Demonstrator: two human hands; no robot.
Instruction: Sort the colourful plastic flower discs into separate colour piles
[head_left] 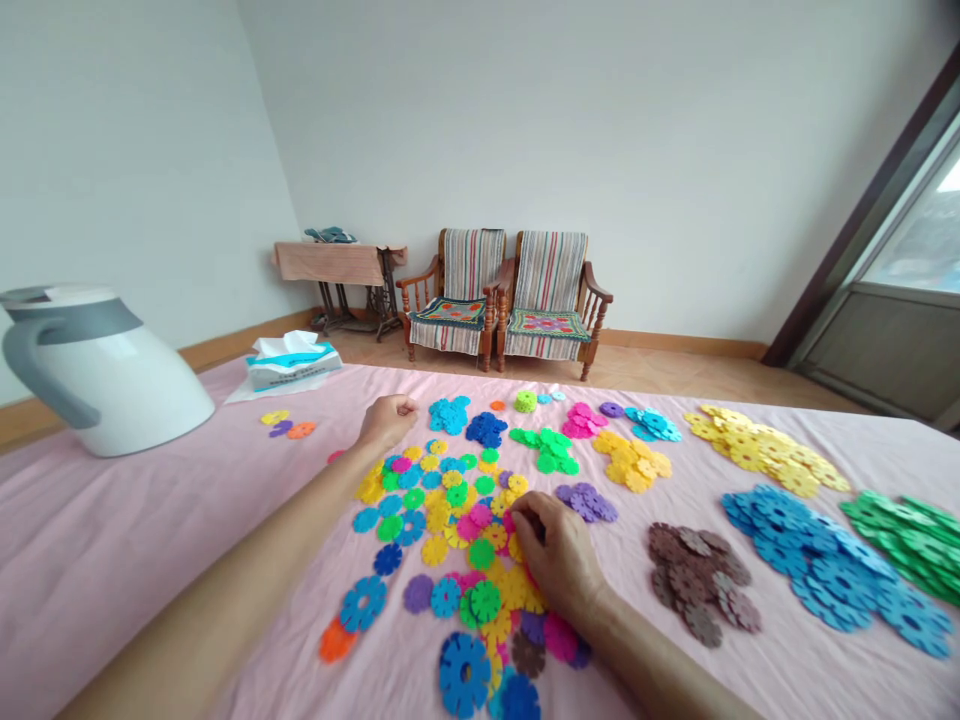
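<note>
1. Pink cloth (75, 540), head view: mixed discs (482, 553) scattered mid-cloth; brown pile (686, 572) right.
2. Left hand (388, 421): fingers curled, beside light-blue pile (448, 415); grip unclear.
3. Right hand (559, 550): fingers bent over mixed discs; cannot tell whether gripping.

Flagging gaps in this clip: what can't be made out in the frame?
All in the head view:
- Whether the right hand grips anything: its own fingers hide the pinch.
- Whether the left hand holds anything: its curled fingers hide the inside.
- The count of mixed discs: they overlap, and the right hand covers part.
- Lettering on the tissue box: too small and blurred.
</note>
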